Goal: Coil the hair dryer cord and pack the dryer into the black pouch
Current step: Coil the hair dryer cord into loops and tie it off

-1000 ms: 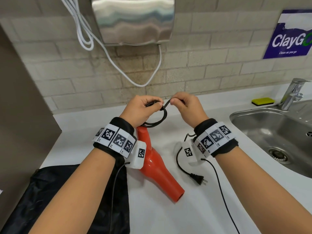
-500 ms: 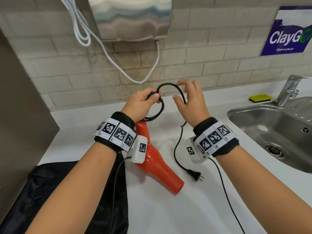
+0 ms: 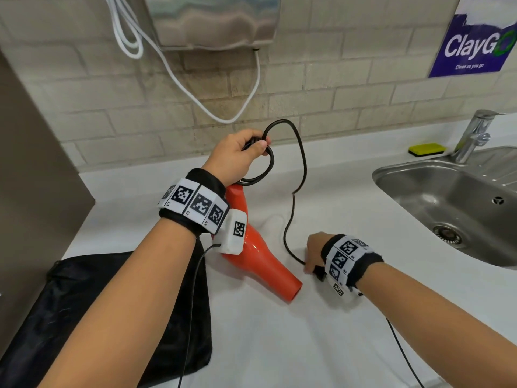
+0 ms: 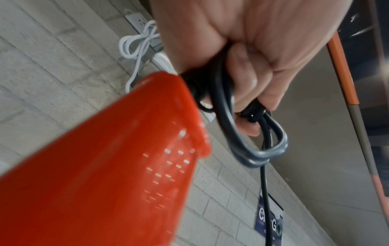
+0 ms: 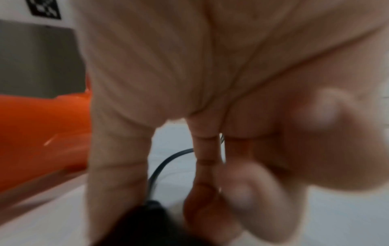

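Your left hand (image 3: 237, 152) gripped coiled cord (image 3: 296, 175) upper centre, above red dryer (image 3: 260, 256); your right hand (image 3: 314, 252), lower right, fingers down, pinched plug (image 5: 147, 214).

The head view looks forward and down from above the white counter (image 3: 349, 317), facing the far brick wall (image 3: 335, 88), with the sink (image 3: 447, 197) at right. The left wrist view sits very near the left hand (image 4: 242, 50), tilted up the same wall. The right wrist view, blurred, looks down close over the counter (image 5: 42, 224). All three share the orange hair dryer (image 3: 260, 256) (image 4: 94, 166) (image 5: 42, 129).
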